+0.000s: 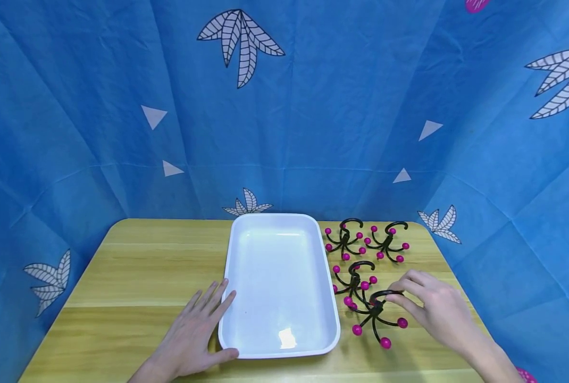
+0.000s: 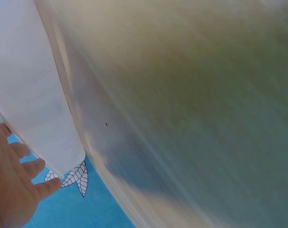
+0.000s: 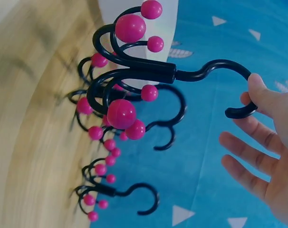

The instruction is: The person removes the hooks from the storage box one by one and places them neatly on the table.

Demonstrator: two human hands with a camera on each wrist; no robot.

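My right hand (image 1: 433,303) pinches the top hook of a black hanger (image 1: 375,309) between thumb and forefinger. This hanger has several curved prongs, each ending in a pink ball. In the right wrist view, the held hanger (image 3: 153,70) is close to the camera, and the other fingers of the right hand (image 3: 272,137) spread loosely below its hook. My left hand (image 1: 191,330) rests at the left rim of a white tray (image 1: 279,276), fingers straight and thumb by the near corner. The left wrist view shows the left hand (image 2: 15,185) against the tray's side.
Three similar hangers stand on the wooden table (image 1: 160,266) right of the tray: one hanger (image 1: 354,281) just behind the held one, another hanger (image 1: 344,239) at the back, a third hanger (image 1: 386,243) beside it. A blue patterned curtain (image 1: 284,133) surrounds the table.
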